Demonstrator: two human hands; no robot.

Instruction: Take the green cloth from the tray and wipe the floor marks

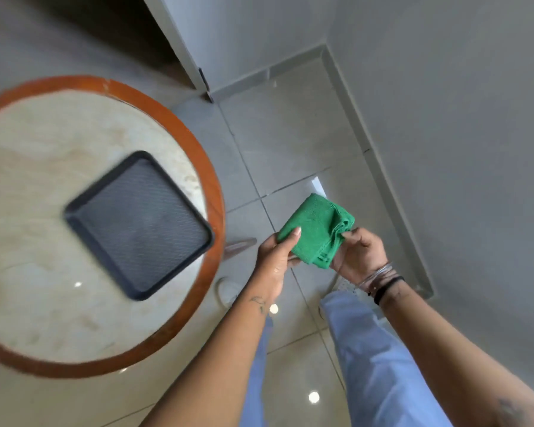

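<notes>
A folded green cloth (313, 229) is held up over the tiled floor (290, 140), between both hands. My left hand (275, 260) grips its left edge, thumb on top. My right hand (361, 254) pinches its folded right side. The black tray (74, 211) lies to the left on the round table, with nothing in it. I cannot make out any marks on the glossy floor tiles from here.
A round table (210, 192) with a pale marble top and orange-brown rim fills the left side. A grey wall (460, 149) with a skirting runs along the right. A door frame (182, 50) stands at the back. My legs and white shoes are below the hands.
</notes>
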